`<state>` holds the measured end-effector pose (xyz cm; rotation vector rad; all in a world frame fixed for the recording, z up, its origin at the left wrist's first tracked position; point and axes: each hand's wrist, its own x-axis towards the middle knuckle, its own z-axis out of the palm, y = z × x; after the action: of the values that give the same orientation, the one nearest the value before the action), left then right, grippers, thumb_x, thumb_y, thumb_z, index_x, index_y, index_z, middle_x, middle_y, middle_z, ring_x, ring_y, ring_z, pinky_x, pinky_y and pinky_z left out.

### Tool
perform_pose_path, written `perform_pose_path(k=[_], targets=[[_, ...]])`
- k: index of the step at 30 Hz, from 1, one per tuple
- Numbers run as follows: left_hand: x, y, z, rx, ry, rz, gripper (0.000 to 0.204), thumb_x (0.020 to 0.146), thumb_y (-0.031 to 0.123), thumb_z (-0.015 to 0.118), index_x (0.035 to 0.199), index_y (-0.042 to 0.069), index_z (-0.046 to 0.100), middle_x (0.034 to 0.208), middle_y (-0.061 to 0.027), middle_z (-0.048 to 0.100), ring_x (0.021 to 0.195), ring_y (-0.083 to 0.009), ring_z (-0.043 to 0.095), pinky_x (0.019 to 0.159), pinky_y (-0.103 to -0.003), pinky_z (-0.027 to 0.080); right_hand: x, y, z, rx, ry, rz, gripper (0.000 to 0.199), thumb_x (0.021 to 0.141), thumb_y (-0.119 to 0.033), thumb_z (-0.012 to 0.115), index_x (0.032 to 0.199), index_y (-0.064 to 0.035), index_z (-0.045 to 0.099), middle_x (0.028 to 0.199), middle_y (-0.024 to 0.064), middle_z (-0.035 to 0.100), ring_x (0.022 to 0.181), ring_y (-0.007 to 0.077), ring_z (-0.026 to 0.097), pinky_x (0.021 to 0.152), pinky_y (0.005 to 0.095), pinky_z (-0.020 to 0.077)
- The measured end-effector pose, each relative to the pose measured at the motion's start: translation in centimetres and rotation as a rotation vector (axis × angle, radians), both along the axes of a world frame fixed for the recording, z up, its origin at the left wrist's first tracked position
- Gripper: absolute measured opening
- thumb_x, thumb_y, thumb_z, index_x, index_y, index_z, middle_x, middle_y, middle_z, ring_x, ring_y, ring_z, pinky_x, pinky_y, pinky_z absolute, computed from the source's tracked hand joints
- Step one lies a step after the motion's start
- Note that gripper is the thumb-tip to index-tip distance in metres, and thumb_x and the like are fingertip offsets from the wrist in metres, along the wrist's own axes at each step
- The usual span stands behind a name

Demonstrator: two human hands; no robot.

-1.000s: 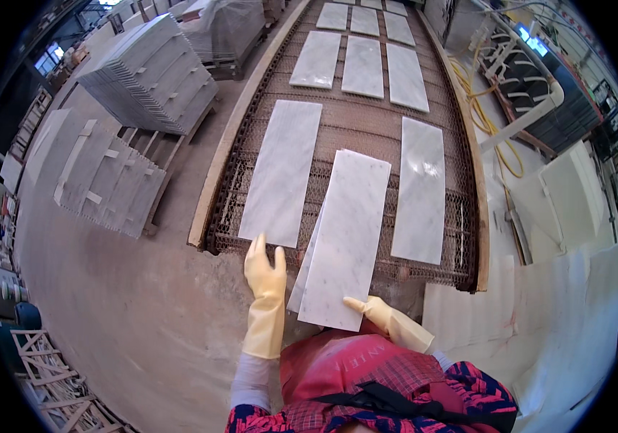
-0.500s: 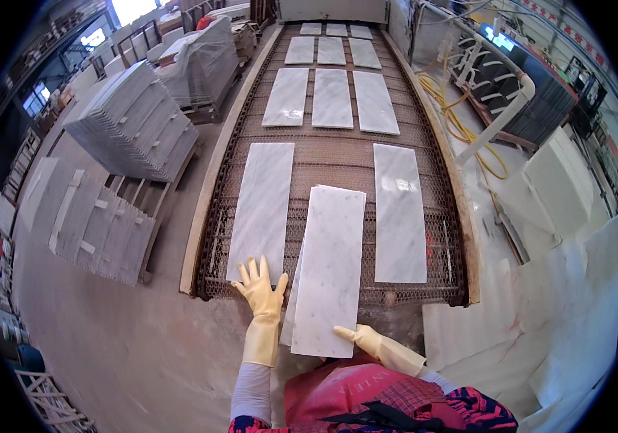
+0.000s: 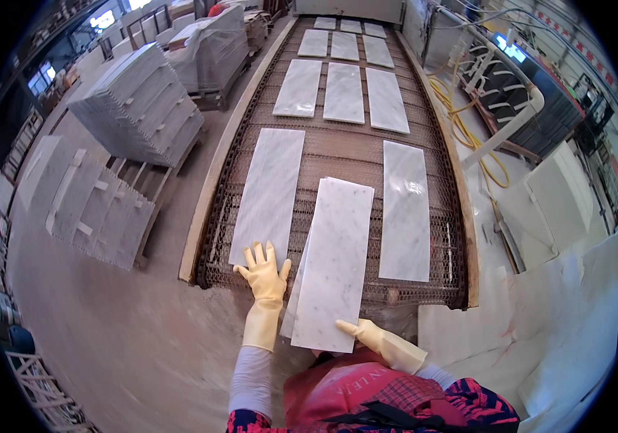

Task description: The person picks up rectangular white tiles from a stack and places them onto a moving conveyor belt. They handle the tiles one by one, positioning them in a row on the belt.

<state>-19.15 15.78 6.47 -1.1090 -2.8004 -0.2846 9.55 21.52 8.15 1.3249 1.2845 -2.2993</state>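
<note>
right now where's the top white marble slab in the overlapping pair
In the head view, the top white rectangular marble slab is low centre, across the brown mesh conveyor's near edge, with the yellow gloved right hand at its near right corner.

You wear pale yellow rubber gloves (image 3: 260, 325); behind your left grip (image 3: 264, 280), a whitish fabric sleeve (image 3: 251, 379), then pink-and-navy patterned cloth (image 3: 245, 421); a red, pale-lettered apron (image 3: 323, 393).

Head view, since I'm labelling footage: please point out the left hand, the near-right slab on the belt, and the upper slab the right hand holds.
Left hand (image 3: 264, 280): head view, back of the hand.
Near-right slab (image 3: 404, 211): head view, middle of its face.
Upper slab (image 3: 336, 265): head view, middle of its face.
</note>
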Motion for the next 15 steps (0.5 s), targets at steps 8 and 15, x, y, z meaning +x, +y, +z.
perform_pose_path(k=[8, 15], targets=[[2.2, -4.4, -0.6, 0.427, -0.112, -0.188, 0.051, 0.091, 0.027, 0.071, 0.136, 0.003, 0.062, 0.136, -0.0182, 0.063, 0.131, -0.0393, 0.053, 0.116, -0.055, 0.035, 1.3, 0.0, -5.9, 0.082, -0.053, 0.048, 0.065, 0.094, -0.05, 0.071, 0.134, 0.0013, 0.064, 0.125, 0.0165, 0.07, 0.109, 0.0278, 0.069, 0.092, 0.042, 0.0549], [12.3, -14.0, -1.8, 0.979, -0.799, 0.193, 0.052, 0.099, 0.023, 0.067, 0.143, -0.001, 0.053, 0.142, -0.0193, 0.059, 0.125, -0.0319, 0.061, 0.109, -0.044, 0.047, 1.5, 0.7, -6.4, 0.007, -0.017, 0.193, 0.07, 0.091, -0.066, 0.065, 0.123, -0.0047, 0.072, 0.105, 0.012, 0.075, 0.09, 0.0249, 0.07, 0.081, 0.0424, 0.0518]])
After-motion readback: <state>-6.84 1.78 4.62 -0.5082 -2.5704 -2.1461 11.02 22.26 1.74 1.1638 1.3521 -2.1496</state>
